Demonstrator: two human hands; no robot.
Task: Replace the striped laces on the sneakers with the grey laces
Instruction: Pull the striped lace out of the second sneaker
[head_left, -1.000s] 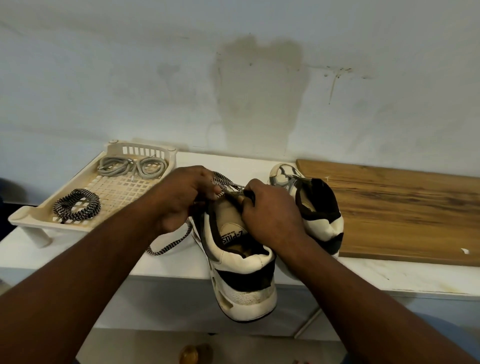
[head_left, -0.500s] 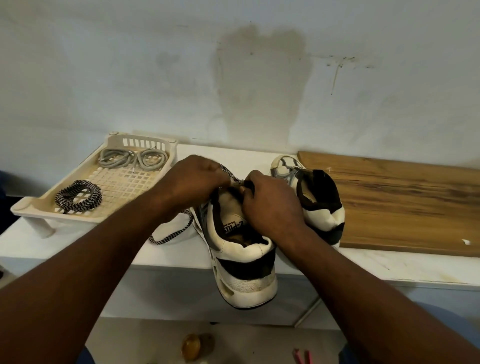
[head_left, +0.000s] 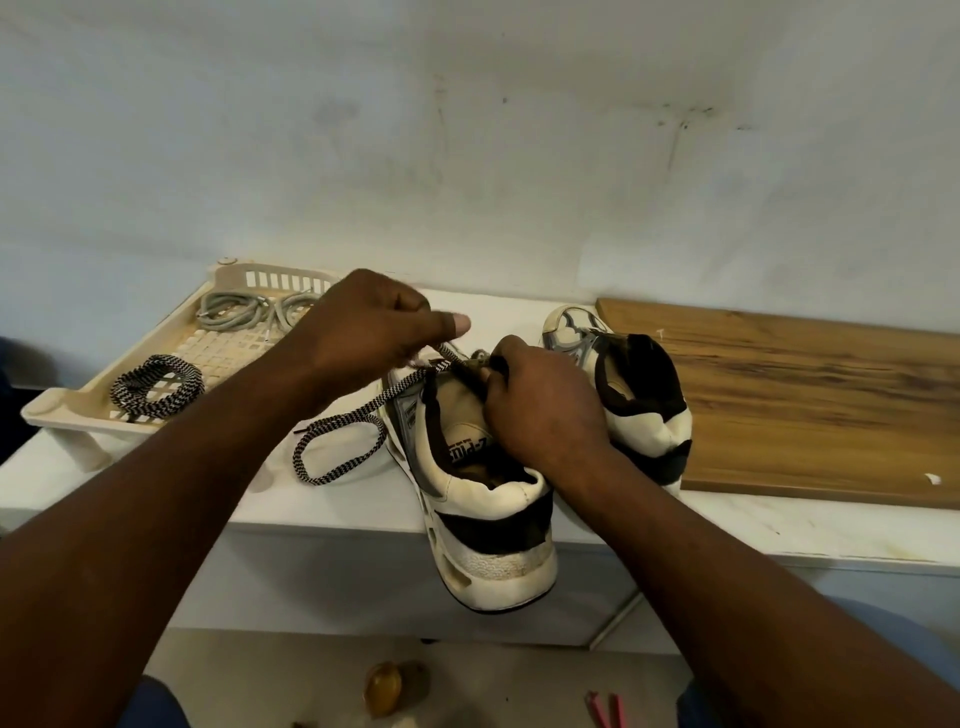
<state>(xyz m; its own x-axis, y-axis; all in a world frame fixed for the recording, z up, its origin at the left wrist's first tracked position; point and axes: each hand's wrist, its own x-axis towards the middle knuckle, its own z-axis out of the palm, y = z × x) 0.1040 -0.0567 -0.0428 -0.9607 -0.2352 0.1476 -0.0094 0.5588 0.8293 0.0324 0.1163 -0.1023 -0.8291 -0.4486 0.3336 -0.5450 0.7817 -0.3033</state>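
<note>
Head view: the near sneaker (head_left: 488, 499), white and black, sits with its heel overhanging the front edge of the white counter (head_left: 322, 504). The right hand (head_left: 540, 400) grips its tongue area with curled fingers, and the raised left hand (head_left: 374, 332) pinches the loose striped lace (head_left: 343, 421), which trails from the shoe into a loop on the counter. The second sneaker (head_left: 639, 395) stands just right of the first, against the wooden board (head_left: 805, 395). At left, the cream tray (head_left: 62, 410) holds the grey laces (head_left: 244, 312) at its far end and a coiled striped lace (head_left: 156, 384) at its near end.
</note>
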